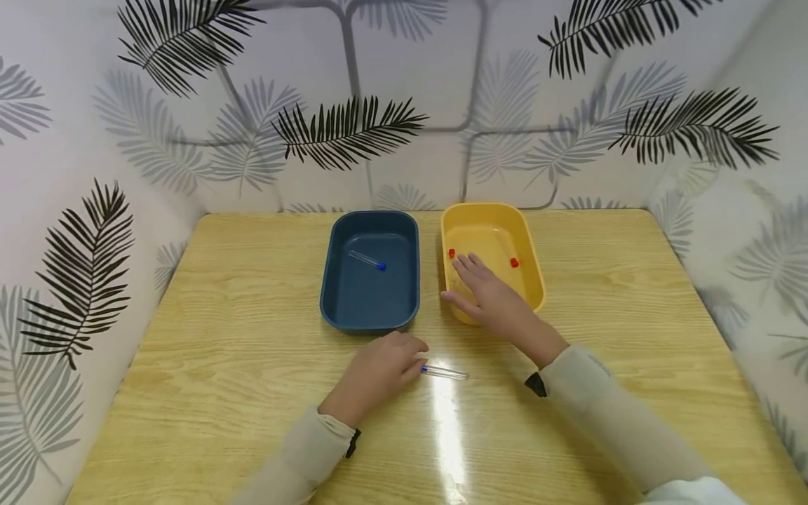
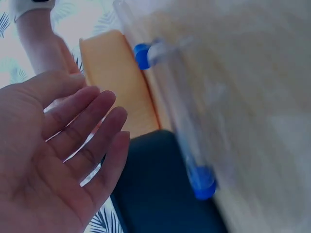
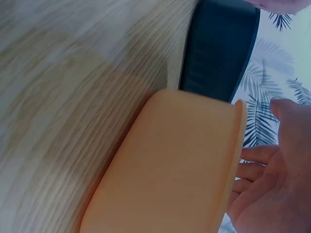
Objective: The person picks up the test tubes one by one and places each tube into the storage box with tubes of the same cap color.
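My left hand point(image 1: 384, 366) is low over the table just in front of the dark blue bin point(image 1: 325, 294), fingers relaxed and slightly bent. By its fingertips lies a clear tube with a blue cap point(image 1: 445, 372). The left wrist view shows two such tubes on the wood, one with its cap point(image 2: 201, 182) toward the dark bin; the hand hides part of them from above. My right hand point(image 1: 499, 300) reaches over the front of the yellow bin point(image 1: 537, 280), its fingers extended and holding nothing. Inside that bin are two red caps point(image 1: 514, 262), their tubes barely visible.
Another blue-capped tube point(image 1: 367, 260) lies in the dark blue bin. Both bins stand side by side at the back of the wooden table point(image 1: 240, 301), near a leaf-patterned curtain point(image 1: 404, 70). A bright glare streak crosses the table's front middle.
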The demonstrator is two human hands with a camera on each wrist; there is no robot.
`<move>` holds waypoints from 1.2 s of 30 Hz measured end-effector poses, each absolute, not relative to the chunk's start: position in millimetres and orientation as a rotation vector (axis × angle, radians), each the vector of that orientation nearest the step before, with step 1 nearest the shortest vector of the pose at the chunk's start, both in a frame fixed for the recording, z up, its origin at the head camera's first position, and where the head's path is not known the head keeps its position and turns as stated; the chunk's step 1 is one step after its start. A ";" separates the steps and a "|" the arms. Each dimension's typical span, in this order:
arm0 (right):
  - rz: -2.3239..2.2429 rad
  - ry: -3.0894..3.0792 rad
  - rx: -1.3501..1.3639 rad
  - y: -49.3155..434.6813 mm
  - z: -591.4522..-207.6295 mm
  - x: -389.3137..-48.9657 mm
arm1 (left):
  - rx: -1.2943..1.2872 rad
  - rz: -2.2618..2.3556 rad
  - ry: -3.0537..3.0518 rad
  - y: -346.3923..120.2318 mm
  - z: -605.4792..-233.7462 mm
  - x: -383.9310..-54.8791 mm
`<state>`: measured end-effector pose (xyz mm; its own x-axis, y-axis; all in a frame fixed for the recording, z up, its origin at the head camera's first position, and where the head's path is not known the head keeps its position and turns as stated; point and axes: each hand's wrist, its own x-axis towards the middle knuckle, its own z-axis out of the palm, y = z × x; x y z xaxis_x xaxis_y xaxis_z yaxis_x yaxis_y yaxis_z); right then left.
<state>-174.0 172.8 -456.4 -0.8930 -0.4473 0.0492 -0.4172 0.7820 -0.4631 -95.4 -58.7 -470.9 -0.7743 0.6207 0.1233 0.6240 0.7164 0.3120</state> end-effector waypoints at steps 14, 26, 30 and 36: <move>-0.472 2.970 -0.891 132.3 -478.1 -171.9 | -1.305 -0.448 -2.767 -38.7 -494.4 -85.0; -0.320 3.038 -0.972 117.5 -478.9 -173.1 | -1.409 -0.348 -2.828 -30.6 -490.6 -83.8; -0.334 3.056 -0.939 111.7 -479.6 -173.2 | -1.430 -0.328 -2.831 -28.0 -490.5 -83.3; -0.311 3.085 -0.899 107.5 -484.1 -174.3 | -1.445 -0.316 -2.853 -23.3 -491.3 -83.5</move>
<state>-174.3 107.5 -484.1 -0.8415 -0.5229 0.1358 -0.5395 0.8267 -0.1598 -83.5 -23.3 -491.3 -0.5938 0.8043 0.0246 0.7901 0.5770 0.2068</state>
